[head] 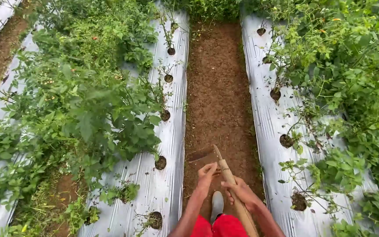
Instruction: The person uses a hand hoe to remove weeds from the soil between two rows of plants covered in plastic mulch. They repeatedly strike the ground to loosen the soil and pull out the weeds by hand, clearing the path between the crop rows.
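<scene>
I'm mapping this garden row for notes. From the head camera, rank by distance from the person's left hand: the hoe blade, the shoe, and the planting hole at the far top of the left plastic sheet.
From the left hand:
1. Hoe blade, just ahead on the soil path.
2. Shoe, behind and below, near the red clothing.
3. Planting hole, far up the left plastic sheet.

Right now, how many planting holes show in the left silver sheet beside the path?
5 holes in a row along the sheet edge: farthest, next, middle, near, nearest. Leaves may hide more.
</scene>
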